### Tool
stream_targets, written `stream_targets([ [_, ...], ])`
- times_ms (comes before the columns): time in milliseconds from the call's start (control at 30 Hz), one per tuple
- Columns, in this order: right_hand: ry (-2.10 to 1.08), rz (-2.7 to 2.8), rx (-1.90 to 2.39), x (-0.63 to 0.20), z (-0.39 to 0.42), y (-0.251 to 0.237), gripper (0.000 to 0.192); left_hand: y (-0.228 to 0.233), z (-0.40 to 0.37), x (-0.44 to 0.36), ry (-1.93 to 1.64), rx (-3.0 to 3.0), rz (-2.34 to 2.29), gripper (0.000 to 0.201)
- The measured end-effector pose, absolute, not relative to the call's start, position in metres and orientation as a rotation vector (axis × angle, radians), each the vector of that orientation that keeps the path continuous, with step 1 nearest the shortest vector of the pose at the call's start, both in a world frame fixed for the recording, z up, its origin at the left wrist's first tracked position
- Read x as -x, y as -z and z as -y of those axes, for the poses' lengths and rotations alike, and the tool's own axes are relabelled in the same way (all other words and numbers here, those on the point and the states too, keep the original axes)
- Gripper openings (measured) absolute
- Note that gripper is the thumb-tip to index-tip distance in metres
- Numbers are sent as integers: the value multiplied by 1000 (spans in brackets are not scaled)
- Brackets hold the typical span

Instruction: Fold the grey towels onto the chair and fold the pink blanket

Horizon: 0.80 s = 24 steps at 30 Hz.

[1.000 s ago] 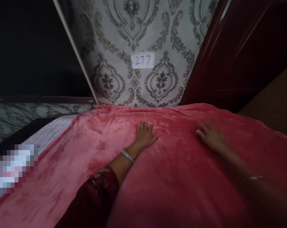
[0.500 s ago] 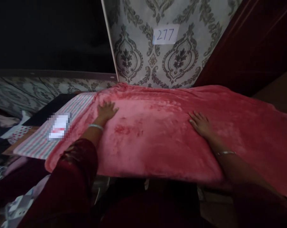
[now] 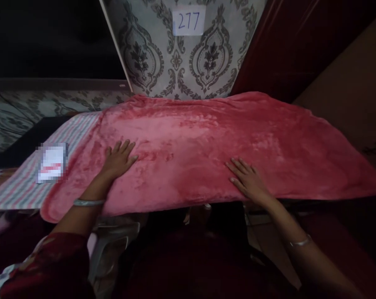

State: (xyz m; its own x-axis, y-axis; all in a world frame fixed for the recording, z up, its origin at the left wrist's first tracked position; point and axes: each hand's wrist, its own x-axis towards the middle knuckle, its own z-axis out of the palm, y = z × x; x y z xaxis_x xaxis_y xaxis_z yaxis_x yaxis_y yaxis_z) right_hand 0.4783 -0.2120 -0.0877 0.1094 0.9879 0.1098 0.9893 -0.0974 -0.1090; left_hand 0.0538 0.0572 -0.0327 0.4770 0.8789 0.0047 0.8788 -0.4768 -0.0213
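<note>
A plush pink-red blanket [image 3: 188, 141] lies spread over the table, its near edge hanging just past the front. My left hand [image 3: 119, 158] rests flat on the blanket's left part, fingers spread, palm down. On the right of the middle, my right hand [image 3: 246, 179] also lies on the blanket near its front edge, with the fingers stretched out. Neither hand holds anything. A striped cloth [image 3: 22, 182] shows from under the blanket's left end, and a blurred white-and-red item [image 3: 52, 162] lies on it.
A large dark screen [image 3: 47, 37] stands behind at the left. A paper marked 277 [image 3: 189, 20] is on the patterned wall [image 3: 175, 79]. At the right back rises a dark red panel [image 3: 278, 54]. Below the table's front is a pale stool-like object [image 3: 108, 249].
Both hands have slid toward me across the blanket. The blanket's near right part, earlier stretching lower, now ends along the table's front. The view has also shifted right and down.
</note>
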Motion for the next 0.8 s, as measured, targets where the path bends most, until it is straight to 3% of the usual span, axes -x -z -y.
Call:
stream_targets([
  [233, 265, 1791, 2147, -475, 251, 106, 51, 28, -33, -68, -6, 2608, 1642, 67],
  [400, 192, 1770, 2165, -468, 240, 99, 50, 50, 14, -96, 10, 2909, 1109, 64],
  [633, 141, 1657, 2192, -452, 240, 95, 49, 72, 12, -85, 307, 2850, 1039, 65],
  [800, 110, 1529, 2087, -488, 249, 88, 46, 86, -4, -80, 518, 2822, 918, 67],
])
